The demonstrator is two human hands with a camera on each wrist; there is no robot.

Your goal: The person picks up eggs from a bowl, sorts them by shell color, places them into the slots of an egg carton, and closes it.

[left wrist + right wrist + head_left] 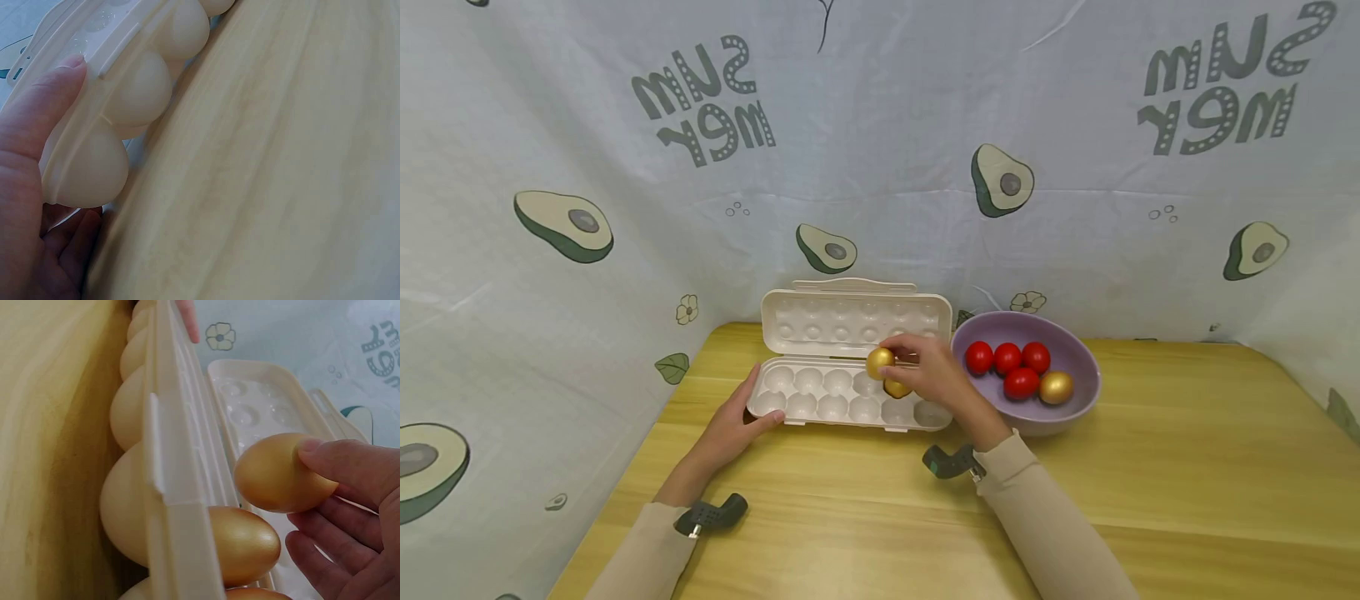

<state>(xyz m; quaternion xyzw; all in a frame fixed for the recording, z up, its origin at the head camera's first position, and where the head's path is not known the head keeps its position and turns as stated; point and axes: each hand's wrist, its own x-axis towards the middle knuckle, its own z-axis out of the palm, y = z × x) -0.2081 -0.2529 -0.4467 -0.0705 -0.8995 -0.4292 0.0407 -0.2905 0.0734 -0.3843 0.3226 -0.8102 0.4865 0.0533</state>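
Observation:
A cream plastic egg carton [832, 407] lies with its lid [850, 312] swung up at the back. My left hand [730, 429] grips the carton's left end, thumb over the front corner and fingers around the side. Above the back row of cups, my right hand [934, 373] pinches a golden egg [278, 472] between thumb and fingers. Just under that hand, a second golden egg [247, 544] sits in the carton, and the top of another shows at the bottom edge of the right wrist view. The cups on the left half hold nothing.
Close to the carton's right end stands a purple bowl [1084, 398] holding several red eggs [1021, 383] and one golden egg [1056, 387]. A printed cloth [880, 150] hangs behind the wooden table [1210, 450] and along its left side.

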